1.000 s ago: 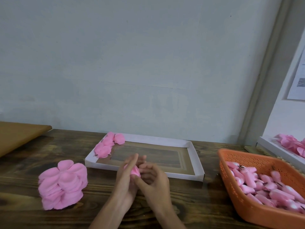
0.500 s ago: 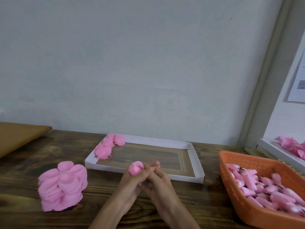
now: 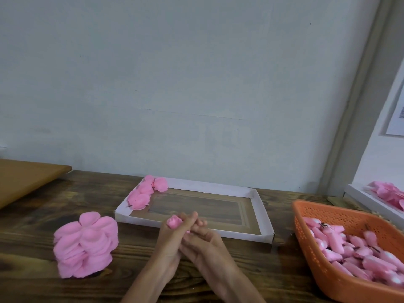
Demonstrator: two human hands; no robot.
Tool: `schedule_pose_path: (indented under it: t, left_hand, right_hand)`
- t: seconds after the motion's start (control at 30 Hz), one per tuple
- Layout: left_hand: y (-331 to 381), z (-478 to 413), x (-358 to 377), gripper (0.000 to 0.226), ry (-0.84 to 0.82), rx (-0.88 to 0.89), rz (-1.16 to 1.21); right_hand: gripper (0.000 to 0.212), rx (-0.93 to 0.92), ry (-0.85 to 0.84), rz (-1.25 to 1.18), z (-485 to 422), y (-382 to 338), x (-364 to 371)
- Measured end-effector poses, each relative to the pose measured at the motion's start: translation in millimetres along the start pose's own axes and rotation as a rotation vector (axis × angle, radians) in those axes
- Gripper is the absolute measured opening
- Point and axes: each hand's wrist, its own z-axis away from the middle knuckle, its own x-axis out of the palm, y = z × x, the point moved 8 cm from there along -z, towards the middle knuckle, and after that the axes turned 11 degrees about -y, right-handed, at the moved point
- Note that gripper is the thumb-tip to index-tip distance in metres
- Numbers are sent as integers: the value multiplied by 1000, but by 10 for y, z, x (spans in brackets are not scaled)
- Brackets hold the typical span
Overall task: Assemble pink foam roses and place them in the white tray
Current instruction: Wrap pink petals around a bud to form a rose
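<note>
Just before near rim of white tray point(image 3: 265, 236), above wooden table point(image 3: 135, 278): left hand point(image 3: 171, 238) pinches small foam rose point(image 3: 173, 221) at fingertips. Right hand point(image 3: 204, 244) curls against its base, grip unclear. Foam rose likely featherlight, soft, crushable: hold base, not petals, gentle pinch.

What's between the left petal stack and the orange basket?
Head view: left hand and right hand, holding a pink foam rose over bare table.

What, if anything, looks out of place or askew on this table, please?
Nothing looks spilled or damaged. The one untidy spot is the white tray: its finished roses are crowded into the far left corner, and some lap over the left rim.
</note>
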Motion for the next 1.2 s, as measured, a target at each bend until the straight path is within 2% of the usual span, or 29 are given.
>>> schedule_pose_path:
  t: [0.27,0.4,0.5,0.57,0.63,0.7,0.83,0.9,1.03,1.2]
  left_hand:
    - [-2,-1,-23,41,2,23,-155]
    - [-9,-33,-98,47,51,61,-118]
    - [-5,-29,-63,44,19,63,-151]
    - [-29,-27,-53,56,9,34,-176]
    - [-60,-22,-68,63,8,-2,-210]
    - [-72,-18,-85,54,9,-20,-252]
    - [-3,-29,-175,36,133,64,-355]
    - [31,-45,-256,35,218,113,-465]
    - [20,-69,-358,45,283,100,-578]
    - [-18,-106,-324,44,227,67,-726]
  right_hand:
    - [31,87,155,-28,6,98,-49]
    - [35,91,60,-57,6,94,2]
    - [29,117,79,-52,-2,105,-26]
    - [27,172,123,52,13,131,-51]
    - [35,217,150,274,34,120,-63]
    - [36,202,176,455,42,85,-71]
    - [9,67,348,782,66,-77,-191]
    - [6,37,437,900,98,-113,-256]
    - [26,-74,564,1122,179,-256,-271]
    - [18,-262,590,1164,233,-332,-91]
